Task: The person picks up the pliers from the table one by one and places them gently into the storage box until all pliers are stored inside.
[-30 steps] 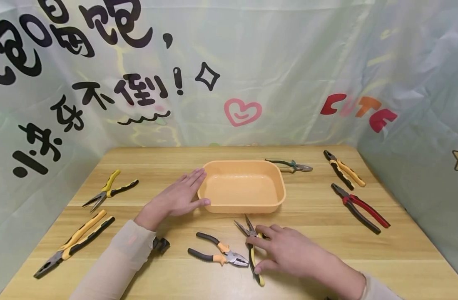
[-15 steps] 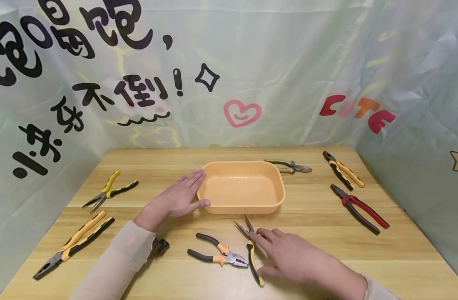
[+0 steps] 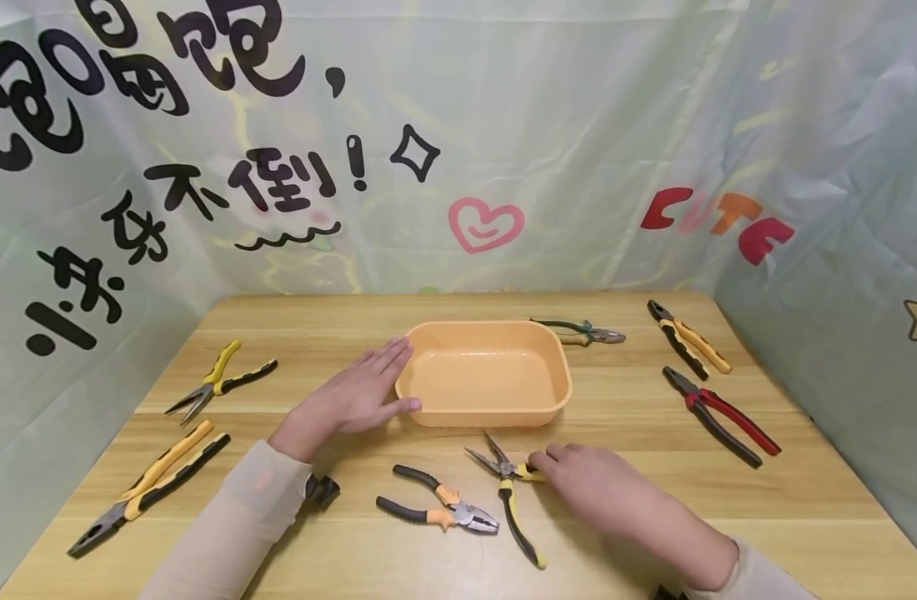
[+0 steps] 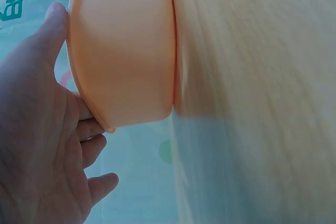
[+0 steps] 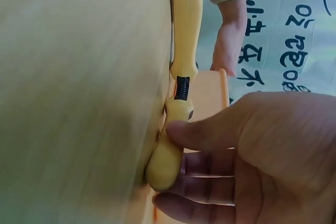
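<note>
R grip (image 3: 595, 490) on pliers (image 3: 508, 471); tub (image 3: 484, 383) nr

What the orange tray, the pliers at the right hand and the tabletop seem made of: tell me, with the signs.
Orange tray: probably plastic, satin finish; smooth one-colour walls and a rounded rim suggest moulding.
Pliers: shiny grey nose, likely steel; yellow-and-black handles, perhaps plastic or rubber, with a soft sheen.
Tabletop: wood grain, slight gloss; real wood or laminate, I can't tell.
</note>
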A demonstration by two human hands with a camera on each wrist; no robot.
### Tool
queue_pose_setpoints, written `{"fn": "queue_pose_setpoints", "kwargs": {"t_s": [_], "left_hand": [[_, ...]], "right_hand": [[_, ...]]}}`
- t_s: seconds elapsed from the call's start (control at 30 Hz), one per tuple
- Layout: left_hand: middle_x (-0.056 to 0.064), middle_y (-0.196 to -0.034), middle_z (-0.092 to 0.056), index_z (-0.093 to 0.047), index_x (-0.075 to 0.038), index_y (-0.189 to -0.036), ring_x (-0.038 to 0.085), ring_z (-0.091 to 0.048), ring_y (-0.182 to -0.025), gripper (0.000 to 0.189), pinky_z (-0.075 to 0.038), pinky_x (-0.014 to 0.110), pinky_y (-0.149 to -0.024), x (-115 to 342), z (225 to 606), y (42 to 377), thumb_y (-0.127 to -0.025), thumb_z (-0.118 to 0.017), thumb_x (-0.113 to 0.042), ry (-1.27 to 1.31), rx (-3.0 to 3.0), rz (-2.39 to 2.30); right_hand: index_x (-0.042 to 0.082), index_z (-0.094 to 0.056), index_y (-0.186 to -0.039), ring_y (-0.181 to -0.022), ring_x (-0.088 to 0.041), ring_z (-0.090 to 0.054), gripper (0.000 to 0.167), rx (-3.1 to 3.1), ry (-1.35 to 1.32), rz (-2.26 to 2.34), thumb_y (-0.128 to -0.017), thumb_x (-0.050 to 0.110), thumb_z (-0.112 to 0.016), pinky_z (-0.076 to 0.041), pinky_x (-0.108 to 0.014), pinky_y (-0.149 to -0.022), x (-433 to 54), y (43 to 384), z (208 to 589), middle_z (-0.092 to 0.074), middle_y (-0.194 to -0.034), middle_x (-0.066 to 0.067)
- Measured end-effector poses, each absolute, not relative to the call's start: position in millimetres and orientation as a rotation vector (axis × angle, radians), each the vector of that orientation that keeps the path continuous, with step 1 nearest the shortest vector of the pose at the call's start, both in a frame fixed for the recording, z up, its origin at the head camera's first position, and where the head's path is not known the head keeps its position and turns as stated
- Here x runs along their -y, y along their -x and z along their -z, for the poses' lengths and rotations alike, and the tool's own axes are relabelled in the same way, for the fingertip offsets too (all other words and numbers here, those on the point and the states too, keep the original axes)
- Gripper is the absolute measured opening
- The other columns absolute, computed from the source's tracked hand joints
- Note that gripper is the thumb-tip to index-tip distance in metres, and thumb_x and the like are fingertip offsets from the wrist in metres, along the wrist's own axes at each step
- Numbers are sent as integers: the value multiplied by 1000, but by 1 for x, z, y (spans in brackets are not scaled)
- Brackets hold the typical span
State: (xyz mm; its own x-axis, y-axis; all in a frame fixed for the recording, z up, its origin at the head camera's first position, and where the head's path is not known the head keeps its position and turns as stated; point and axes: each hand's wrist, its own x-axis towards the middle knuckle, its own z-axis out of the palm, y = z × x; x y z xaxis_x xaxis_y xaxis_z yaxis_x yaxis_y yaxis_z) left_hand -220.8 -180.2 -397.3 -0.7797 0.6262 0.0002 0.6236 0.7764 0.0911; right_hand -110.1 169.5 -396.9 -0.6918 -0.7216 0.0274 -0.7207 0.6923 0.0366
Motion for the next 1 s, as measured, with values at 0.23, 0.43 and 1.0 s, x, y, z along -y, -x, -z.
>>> {"fn": "queue_pose_setpoints", "kwargs": {"t_s": [0.23, 0.43, 1.0], "left_hand": [[13, -163, -6, -10, -1, -156, 25, -5, -149, 93, -15, 46, -118, 181, 398, 221, -96, -26, -71, -1036, -2929, -138], [13, -163, -5, -10, -1, -156, 25, -5, -149, 93, -15, 46, -118, 181, 398, 220, -96, -25, -71, -1031, -2932, -142], [14, -163, -6, -11, -1, -156, 26, -6, -149, 94, -15, 46, -118, 180, 397, 221, -96, -24, -71, -1037, -2933, -141]], "right_hand": [[6, -62, -120, -93, -23, -64, 46, 2937, -1164, -46, -97, 45, -56, -57, -38, -78, -168, 111, 395, -64, -103, -5], [1, -46, -143, -125, -33, -49, 106, 3142, -1104, -101, -79, 85, -38, -45, -49, -100, -159, 102, 392, -52, -138, -15], [0, -44, -143, -119, -29, -50, 80, 3078, -1155, 34, -85, 53, -65, -49, -47, -93, -158, 101, 393, -52, -131, -12]]}}
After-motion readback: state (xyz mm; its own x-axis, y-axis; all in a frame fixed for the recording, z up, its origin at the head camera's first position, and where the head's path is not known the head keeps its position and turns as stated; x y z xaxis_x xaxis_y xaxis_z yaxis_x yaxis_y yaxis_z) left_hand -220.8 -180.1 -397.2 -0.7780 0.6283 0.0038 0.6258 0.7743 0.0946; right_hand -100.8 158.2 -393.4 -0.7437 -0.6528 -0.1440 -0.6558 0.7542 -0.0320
